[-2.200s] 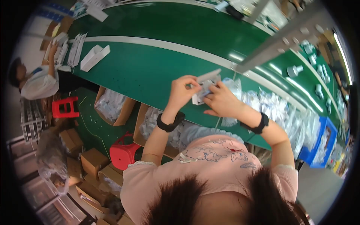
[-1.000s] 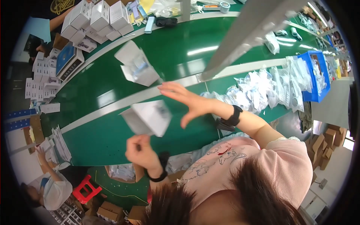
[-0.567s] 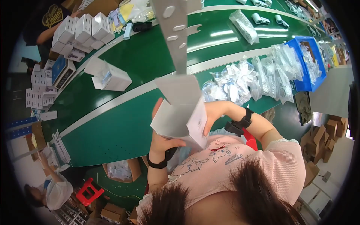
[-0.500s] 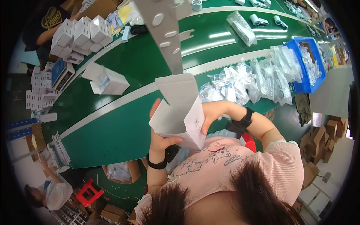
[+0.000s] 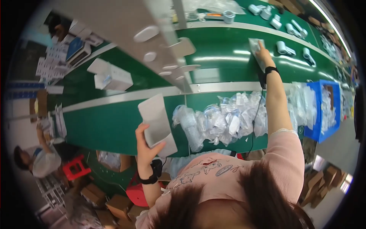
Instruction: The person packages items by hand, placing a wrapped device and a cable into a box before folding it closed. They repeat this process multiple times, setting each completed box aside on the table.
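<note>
My left hand (image 5: 146, 147) is closed around the lower part of a white carton (image 5: 157, 124), thumb on one side and fingers on the other. The carton's top flap stands up and its grey inside shows. My right arm is stretched out over the far part of the green bench, and the right hand (image 5: 264, 56) has its fingers on a clear bubble-wrap packet (image 5: 254, 45). What the packet holds cannot be made out. Nearest my body, several clear-bagged parts (image 5: 228, 120) lie heaped on the bench between the two arms.
A metal post (image 5: 148, 42) rises at the front left of the far strip. An open white carton (image 5: 112, 76) stands behind it. Blue-grey devices (image 5: 285, 49) lie at the far right, and a blue bin (image 5: 323, 108) holds bagged parts. Another person (image 5: 42, 156) sits at the left.
My right hand has left the carton and reached far right to the bubble-wrap packet. My left hand keeps the carton, now tipped more upright. The whole view has shifted.
</note>
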